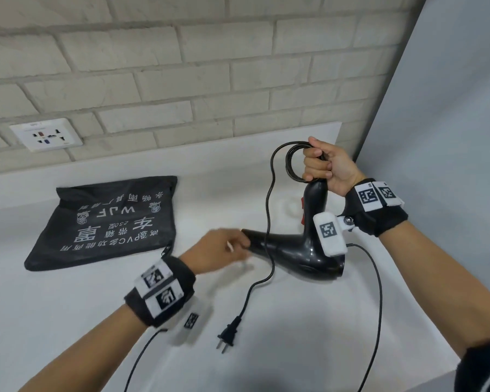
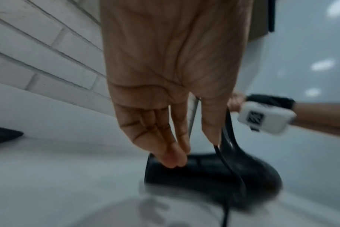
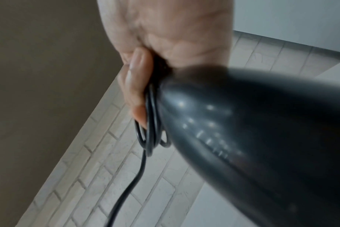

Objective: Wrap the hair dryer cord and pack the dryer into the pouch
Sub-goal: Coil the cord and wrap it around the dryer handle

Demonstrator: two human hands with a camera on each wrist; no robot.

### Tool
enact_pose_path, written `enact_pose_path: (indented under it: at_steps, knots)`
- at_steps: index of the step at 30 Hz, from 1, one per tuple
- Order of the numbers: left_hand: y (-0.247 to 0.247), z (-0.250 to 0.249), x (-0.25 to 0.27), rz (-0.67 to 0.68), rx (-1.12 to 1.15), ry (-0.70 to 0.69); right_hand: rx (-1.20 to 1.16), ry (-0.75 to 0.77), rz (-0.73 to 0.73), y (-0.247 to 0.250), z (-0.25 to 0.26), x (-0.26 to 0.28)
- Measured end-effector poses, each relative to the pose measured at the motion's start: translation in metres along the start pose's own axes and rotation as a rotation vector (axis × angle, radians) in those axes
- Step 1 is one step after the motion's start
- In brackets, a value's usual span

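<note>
My right hand [image 1: 320, 165] holds the black hair dryer [image 1: 294, 256] up by the end of its handle, fingers curled round the handle and several loops of the black cord [image 1: 290, 159]. The nozzle points left, low over the white counter. The rest of the cord hangs down across the dryer's body to the plug [image 1: 227, 333], which lies on the counter. My left hand [image 1: 238, 244], blurred, is at the nozzle tip with its fingers [image 2: 173, 159] nearly straight and holding nothing. The right wrist view shows fingers [image 3: 138, 86] pressed on the cord loops [image 3: 151, 122] beside the handle [image 3: 243, 138]. The black pouch [image 1: 105, 222] lies flat to the left.
A brick wall with a white socket [image 1: 46, 134] runs behind the counter [image 1: 68, 321]. A grey panel [image 1: 450, 108] closes the right side. Thin black cables from the wrist cameras trail over the counter's front.
</note>
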State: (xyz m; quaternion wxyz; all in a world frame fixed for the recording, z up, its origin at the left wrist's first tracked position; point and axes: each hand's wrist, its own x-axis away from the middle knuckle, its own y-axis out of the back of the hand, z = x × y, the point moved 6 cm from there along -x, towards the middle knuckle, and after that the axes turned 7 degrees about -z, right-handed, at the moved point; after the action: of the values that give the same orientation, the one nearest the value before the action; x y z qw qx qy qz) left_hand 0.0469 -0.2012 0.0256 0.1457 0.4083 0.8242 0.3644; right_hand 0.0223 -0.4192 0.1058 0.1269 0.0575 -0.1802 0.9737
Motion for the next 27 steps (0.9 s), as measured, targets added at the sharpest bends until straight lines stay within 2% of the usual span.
enact_pose_path:
  at_steps: [2,5,9,14,19,25,27]
  knots:
    - [-0.030,0.018,0.023,0.160,-0.175,0.074,-0.001,0.002,-0.002,0.001,0.000,-0.002]
    - [-0.059,0.031,0.040,0.239,-0.356,0.165,0.011,0.006,-0.011,-0.003,-0.001,-0.003]
    - [-0.071,0.029,0.039,0.152,-0.362,0.177,0.034,-0.002,0.004,-0.011,-0.002,-0.003]
    - [-0.069,0.031,0.037,0.164,-0.320,0.231,0.055,-0.020,0.039,-0.016,-0.002,0.000]
    - [-0.062,0.024,0.041,0.121,-0.288,0.251,0.061,-0.023,0.045,-0.018,-0.003,0.001]
    - [-0.073,0.010,0.047,0.132,-0.591,0.229,0.056,-0.023,0.046,-0.019,-0.003,0.002]
    - [-0.069,0.011,0.044,0.174,-0.541,0.264,0.058,-0.025,0.046,-0.019,-0.003,0.002]
